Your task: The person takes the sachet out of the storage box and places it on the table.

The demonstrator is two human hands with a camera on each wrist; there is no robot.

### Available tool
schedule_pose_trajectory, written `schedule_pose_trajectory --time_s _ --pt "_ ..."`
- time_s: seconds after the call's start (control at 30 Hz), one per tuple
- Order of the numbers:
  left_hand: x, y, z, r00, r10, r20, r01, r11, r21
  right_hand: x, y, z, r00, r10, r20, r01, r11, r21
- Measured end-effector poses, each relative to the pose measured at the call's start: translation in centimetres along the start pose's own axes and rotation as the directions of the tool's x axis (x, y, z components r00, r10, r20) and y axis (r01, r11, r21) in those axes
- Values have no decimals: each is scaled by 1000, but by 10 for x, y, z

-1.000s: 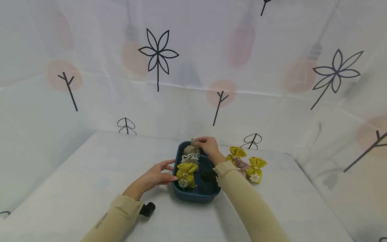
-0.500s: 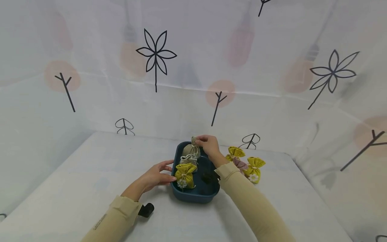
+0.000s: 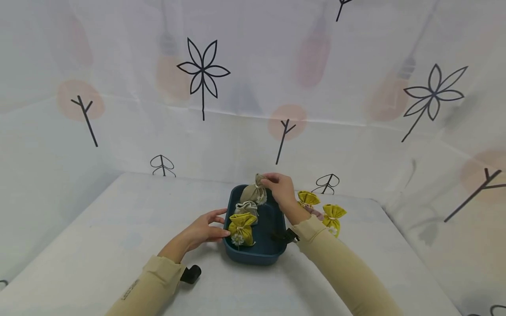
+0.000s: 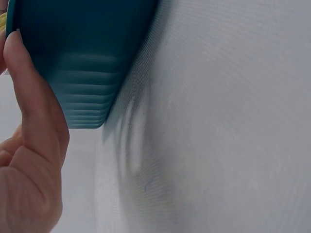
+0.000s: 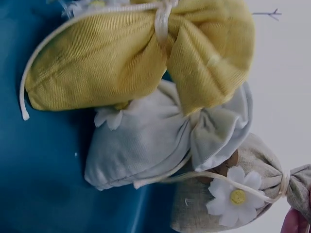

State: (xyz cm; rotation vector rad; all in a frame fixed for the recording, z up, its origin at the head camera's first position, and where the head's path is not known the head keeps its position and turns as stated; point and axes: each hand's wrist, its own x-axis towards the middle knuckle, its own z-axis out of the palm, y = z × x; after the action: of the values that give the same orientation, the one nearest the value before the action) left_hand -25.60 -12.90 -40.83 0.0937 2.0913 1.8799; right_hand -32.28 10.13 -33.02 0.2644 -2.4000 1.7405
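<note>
Pinching beige pouch (image 3: 251,194) by its gathered top with right hand (image 3: 282,191), tilting it rightward at far end of blue bin (image 3: 253,259). Resting left hand (image 3: 199,229) against bin's left rim, fingers loosely extended. Seeing gray pouch (image 3: 249,210), then yellow pouch (image 3: 243,229), nearer inside bin; two yellow pouches (image 3: 334,212), pink pouch (image 3: 314,212) right of bin.

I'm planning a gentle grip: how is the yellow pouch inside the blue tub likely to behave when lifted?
The yellow pouch will probably give when squeezed, since its cloth is creased and gathered. Its rounded body looks filled, so it may sag below the white cord if lifted by the neck. The ribbed weave suggests it shouldn't be very slippery.
</note>
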Motion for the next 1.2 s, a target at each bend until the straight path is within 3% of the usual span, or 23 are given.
schedule_pose_trajectory --time_s 0.27,0.6,1.2 --pt "2 -3 -1 1000 -3 -5 3 1000 5 -16 -8 -10 1000 -11 -1 11 1000 26" --pt "2 -4 -1 1000 7 -9 -7 1000 8 -32 -17 -23 993 -94 -73 96 995 24" --pt "2 -4 1 1000 6 -11 -6 1000 12 -60 -26 -45 996 -49 -74 52 998 34"
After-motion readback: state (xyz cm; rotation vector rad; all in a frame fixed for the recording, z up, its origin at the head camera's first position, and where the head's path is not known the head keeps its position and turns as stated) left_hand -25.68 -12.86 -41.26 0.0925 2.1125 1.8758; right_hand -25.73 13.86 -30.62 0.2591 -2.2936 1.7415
